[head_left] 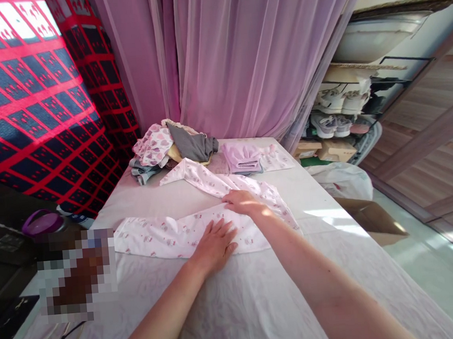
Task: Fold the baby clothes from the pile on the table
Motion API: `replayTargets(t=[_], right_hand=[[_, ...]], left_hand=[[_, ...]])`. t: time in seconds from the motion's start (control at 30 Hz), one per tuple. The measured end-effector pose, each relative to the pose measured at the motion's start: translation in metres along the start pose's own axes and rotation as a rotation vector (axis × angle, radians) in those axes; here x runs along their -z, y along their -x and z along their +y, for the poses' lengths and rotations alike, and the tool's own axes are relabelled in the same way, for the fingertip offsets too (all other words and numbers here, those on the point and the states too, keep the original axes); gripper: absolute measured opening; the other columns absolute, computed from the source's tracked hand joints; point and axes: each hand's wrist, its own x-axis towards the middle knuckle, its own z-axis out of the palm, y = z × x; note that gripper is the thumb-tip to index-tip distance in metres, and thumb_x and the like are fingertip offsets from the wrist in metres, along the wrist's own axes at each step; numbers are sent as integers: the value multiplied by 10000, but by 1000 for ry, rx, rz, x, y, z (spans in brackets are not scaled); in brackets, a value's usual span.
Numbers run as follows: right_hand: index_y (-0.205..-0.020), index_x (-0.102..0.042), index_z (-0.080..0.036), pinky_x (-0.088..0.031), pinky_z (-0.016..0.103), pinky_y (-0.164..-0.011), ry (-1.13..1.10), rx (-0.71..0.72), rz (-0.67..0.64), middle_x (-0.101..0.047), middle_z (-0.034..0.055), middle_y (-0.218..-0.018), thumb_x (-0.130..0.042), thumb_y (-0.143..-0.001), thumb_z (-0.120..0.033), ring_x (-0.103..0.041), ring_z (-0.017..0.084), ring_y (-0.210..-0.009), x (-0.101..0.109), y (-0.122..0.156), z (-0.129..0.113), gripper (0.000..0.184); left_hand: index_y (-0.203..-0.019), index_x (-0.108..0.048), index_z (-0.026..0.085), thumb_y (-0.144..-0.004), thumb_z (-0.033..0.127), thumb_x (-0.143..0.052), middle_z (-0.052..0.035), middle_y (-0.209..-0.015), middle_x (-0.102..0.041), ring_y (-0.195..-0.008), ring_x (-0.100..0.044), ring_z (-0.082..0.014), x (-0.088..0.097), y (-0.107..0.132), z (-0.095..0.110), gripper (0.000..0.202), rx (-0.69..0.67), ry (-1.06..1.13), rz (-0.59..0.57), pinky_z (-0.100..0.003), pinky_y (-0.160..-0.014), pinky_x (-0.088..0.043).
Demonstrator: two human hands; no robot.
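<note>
A white garment with small pink prints (165, 237) lies spread on the table (260, 302), its two long parts meeting near the middle. My left hand (214, 243) rests flat on the lower part, fingers stretched out and together. My right hand (241, 201) lies palm down a little farther back, fingers curled on the cloth where the two parts join.
A heap of unfolded clothes (170, 148) sits at the table's far left, a folded lilac pile (243, 159) beside it. Pink curtains (248, 53) hang behind. A shoe rack (343, 108), boxes and a white bag (343, 181) stand right of the table. A purple lid (42, 221) lies left.
</note>
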Motion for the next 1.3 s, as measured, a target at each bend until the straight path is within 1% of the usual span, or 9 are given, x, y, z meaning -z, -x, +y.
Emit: replayTargets(t=[0.1,0.23,0.33,0.47,0.63,0.8,1.0,1.17,1.3], right_hand=[[-1001,-736,-261,-447,278,-850,1,-30,24,-699,34,-1095,-592,-910,-299,-633,209,-1009,-6,-9,1,175],[-1095,-689,-209,-453,315,-874,-4,-124,120,-669,93,-1154,-451,-990,-323,-617,232,-1054,-21,-6,-3,284],[-1218,-633,-201,-432,334,-946,-33,-174,218,-671,102,-1164,-400,-1005,-296,-596,235,-1109,-32,9,-13,329],[-1304,-591,-208,-397,331,-1043,-165,-88,352,-644,87,-1287,-377,-997,-242,-565,197,-1201,-51,46,-26,376],[-1447,-476,-192,-233,492,-1178,-52,-108,225,-417,95,-1540,-398,-989,-333,-332,255,-1438,-70,104,-15,486],[-1509,-381,-169,-203,523,-1183,93,-253,116,-299,111,-1591,-398,-984,-401,-260,273,-1473,-66,136,21,574],[-1508,-380,-150,-197,514,-1183,110,-361,147,-302,119,-1589,-363,-993,-411,-265,264,-1471,-64,139,18,577],[-1516,-373,-197,-160,513,-1191,51,-219,148,-271,91,-1606,-348,-998,-426,-217,249,-1488,-70,131,-7,567],[-1504,-396,-206,-171,512,-1183,61,-268,135,-300,98,-1597,-357,-999,-408,-249,260,-1477,-72,130,-2,546]], left_hand=[[-1466,-432,273,-982,502,-366,-86,-1554,-408,-1464,-288,-304,-9,3,0,540,-2,-49,-8,-585,-1187,-184],[-1480,-400,307,-971,514,-393,-77,-1573,-375,-1472,-268,-304,-12,7,2,550,4,-79,45,-588,-1193,-162],[-1476,-402,320,-963,533,-402,-76,-1567,-385,-1460,-296,-303,-12,6,3,556,-2,-87,54,-587,-1192,-170],[-1500,-377,210,-959,489,-411,-133,-1566,-375,-1458,-299,-318,-11,2,3,610,103,-95,86,-574,-1186,-211],[-1500,-389,187,-961,399,-398,-121,-1563,-384,-1455,-299,-334,-5,-3,10,579,377,-184,98,-625,-1178,-190],[-1501,-383,251,-960,414,-403,-68,-1577,-367,-1459,-284,-333,0,-2,15,565,447,-222,32,-698,-1146,-176],[-1471,-426,268,-958,428,-431,-73,-1560,-399,-1443,-313,-331,1,1,15,537,425,-235,92,-707,-1130,-188],[-1438,-471,235,-941,399,-470,-99,-1531,-439,-1414,-361,-339,4,4,15,523,382,-226,146,-701,-1121,-224],[-1370,-548,224,-931,378,-496,-105,-1471,-515,-1380,-412,-323,7,15,5,467,300,-227,199,-622,-1144,-256]])
